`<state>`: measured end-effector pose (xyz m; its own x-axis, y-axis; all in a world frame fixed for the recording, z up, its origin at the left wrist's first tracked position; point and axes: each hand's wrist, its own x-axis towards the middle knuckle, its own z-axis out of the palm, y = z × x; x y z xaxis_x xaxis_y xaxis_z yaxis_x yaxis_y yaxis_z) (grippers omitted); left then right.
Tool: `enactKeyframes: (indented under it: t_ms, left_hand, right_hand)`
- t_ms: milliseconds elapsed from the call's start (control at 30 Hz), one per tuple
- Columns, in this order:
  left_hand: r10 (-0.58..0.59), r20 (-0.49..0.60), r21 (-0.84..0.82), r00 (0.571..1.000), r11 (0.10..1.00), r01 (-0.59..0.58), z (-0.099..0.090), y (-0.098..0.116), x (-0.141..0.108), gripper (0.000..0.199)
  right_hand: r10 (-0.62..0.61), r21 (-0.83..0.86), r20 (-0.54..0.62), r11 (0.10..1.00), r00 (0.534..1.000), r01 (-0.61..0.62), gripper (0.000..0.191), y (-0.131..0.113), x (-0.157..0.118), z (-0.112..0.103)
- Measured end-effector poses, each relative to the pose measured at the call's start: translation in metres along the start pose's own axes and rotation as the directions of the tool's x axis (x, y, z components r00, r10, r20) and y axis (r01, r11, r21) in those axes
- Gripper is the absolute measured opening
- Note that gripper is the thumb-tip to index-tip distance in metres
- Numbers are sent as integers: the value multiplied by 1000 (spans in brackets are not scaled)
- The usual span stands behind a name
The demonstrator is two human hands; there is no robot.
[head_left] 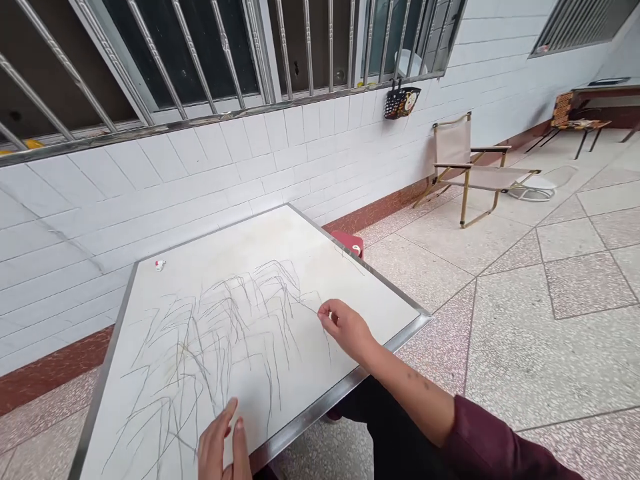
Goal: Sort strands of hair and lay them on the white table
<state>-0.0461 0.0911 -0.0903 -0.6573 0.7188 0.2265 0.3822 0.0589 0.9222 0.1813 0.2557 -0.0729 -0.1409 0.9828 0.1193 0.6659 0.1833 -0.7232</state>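
Many thin, dark, wire-like strands (233, 310), most of them bent at an angle, lie spread over a white tabletop (250, 237) with a metal edge. Above the right part of the spread, my right hand (350, 330) is closed in a pinch, with the end of one thin strand at its fingertips. That strand runs left toward the others. At the near edge of the table, my left hand (225, 443) is open, its fingers apart beside the nearest strands. The frame cuts off the lower part of this hand.
A small white and red object (160, 265) lies at the table's far left corner. Behind the table is a white tiled wall (280, 160) with barred windows. A red stool (349, 241) shows past the far right edge. A folding chair (465, 163) stands farther right.
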Motion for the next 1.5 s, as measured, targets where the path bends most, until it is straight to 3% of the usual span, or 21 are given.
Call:
enactKeyframes:
  t_ms: [67,167,267,367,567,633,767,933,1100,1500]
  left_hand:
    - [-163,72,-195,984,965,174,2,29,-2,44]
    - [-180,247,-380,952,886,266,2,67,-3,54]
    - [-161,310,-516,937,800,308,-3,90,-11,52]
    - [-191,288,-579,938,746,330,-11,100,-27,48]
    - [-274,177,-672,945,668,319,-29,103,-43,40]
    - [-267,178,-685,947,657,314,-35,103,-45,38]
    - [-237,222,-659,946,678,325,-43,101,-50,36]
    - [-234,216,-561,948,765,316,-44,94,-54,38]
    - [-198,243,-487,950,822,296,-45,89,-54,43]
    - [-78,388,-273,918,942,195,-50,85,-58,44]
  right_hand:
    - [-55,247,43,968,998,43,12,-22,-38,-4]
    - [-138,547,194,837,971,10,14,-47,-82,-9]
    - [-191,647,297,761,935,-50,14,-60,-111,-8]
    - [-196,613,319,789,927,-45,10,-65,-130,-6]
    - [-279,426,224,890,934,163,5,-78,-156,-8]
    - [-323,419,224,884,919,209,3,-84,-160,-10]
    - [-431,496,220,822,875,280,18,-95,-163,-8]
    - [-443,620,281,761,851,192,33,-108,-165,1]
    - [-370,650,269,751,889,116,15,-113,-166,7]
    - [-407,620,213,759,888,199,21,-101,-164,6]
